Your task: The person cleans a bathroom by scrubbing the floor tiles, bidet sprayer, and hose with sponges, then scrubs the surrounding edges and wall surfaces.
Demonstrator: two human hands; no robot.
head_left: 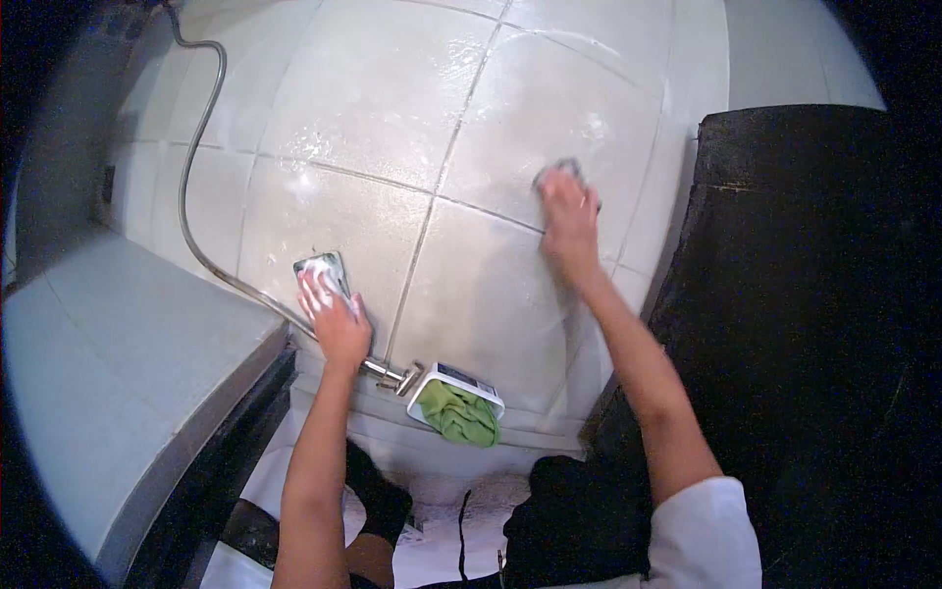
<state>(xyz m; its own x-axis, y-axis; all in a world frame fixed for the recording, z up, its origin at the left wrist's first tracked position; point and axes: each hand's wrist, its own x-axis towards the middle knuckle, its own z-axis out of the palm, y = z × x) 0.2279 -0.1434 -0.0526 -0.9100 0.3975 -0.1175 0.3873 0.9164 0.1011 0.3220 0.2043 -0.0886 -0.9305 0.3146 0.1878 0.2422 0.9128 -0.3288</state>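
My left hand (339,324), with white foam on its fingers, presses a dark green scouring pad (332,263) to the wet, pale tiles (343,216). Farther up on the right, my right hand (569,221) is closed over a dark pad (561,165) against the tiles. That hand is slightly blurred, and its fingers hide most of the pad. Below and to the right of my left hand, a green cloth (456,412) hangs out of a white plastic container (496,401).
A metal shower hose (186,187) curves down the left side to a chrome fitting (392,376) beside the container. A grey ledge (128,383) lies at left, and a large black panel (785,324) stands at right.
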